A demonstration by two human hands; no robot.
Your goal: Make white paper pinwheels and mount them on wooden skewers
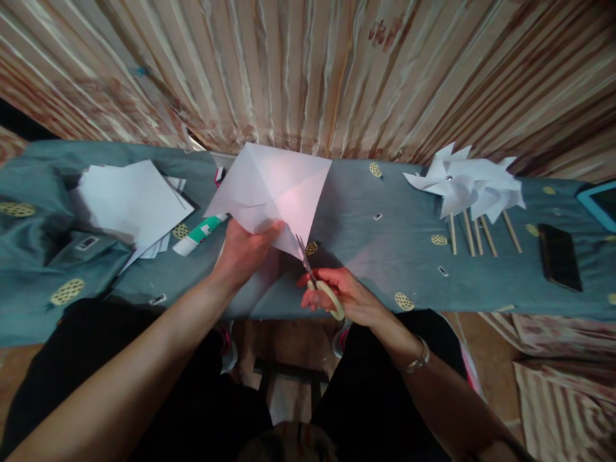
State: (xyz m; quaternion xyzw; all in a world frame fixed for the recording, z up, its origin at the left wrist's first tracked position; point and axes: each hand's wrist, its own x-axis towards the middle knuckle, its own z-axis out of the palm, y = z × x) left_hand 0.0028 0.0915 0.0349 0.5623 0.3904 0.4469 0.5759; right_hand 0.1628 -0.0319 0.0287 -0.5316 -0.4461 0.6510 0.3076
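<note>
A square sheet of white paper (289, 176) with diagonal creases is held up over the table by my left hand (248, 249), its thumb on top near the lower edge. A slit shows in the sheet just above that hand. My right hand (339, 292) has its fingers through the cream handles of a pair of scissors (323, 290). The blades point up and away, at the paper's lower right corner, slightly parted around its edge. How far the blades reach into the sheet is hard to make out.
A stack of white paper (129, 199) and a green-and-white glue stick (199, 235) lie left. On the right are several paper pinwheels (462, 183) on wooden sticks, a dark phone (559, 256) and a blue-edged device (599, 204). A striped curtain (308, 77) hangs behind the cloth-covered table (385, 250).
</note>
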